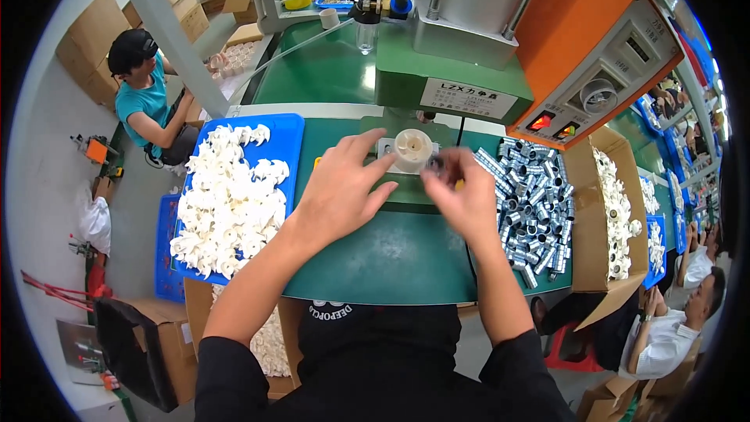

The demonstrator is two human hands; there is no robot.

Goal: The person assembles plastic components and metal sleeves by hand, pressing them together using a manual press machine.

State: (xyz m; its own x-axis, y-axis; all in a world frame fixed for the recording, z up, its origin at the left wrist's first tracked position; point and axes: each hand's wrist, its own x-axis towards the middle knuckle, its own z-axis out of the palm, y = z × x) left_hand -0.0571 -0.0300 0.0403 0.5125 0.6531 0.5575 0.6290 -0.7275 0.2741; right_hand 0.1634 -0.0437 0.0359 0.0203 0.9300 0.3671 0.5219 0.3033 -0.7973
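Observation:
My left hand [344, 187] has its fingers spread and holds nothing. Its fingertips reach the left side of a round cream plastic part [412, 148], which sits on the small metal fixture of a press; whether they touch it I cannot tell. On the other side, my right hand [465, 191] is slightly blurred. Its thumb and fingers pinch a small dark piece [436, 163] close beside the cream part; the kind is unclear. Right of that hand lies a pile of short silver metal sleeves [535, 207]. White curved plastic parts [230, 195] fill much of a blue tray [293, 129] at left.
Above the fixture hangs the green press head [453, 86]. An orange control box [582, 39] stands at right, above a cardboard box [586, 211] of white parts. One person [152, 101] sits at far left, another [676, 324] at lower right.

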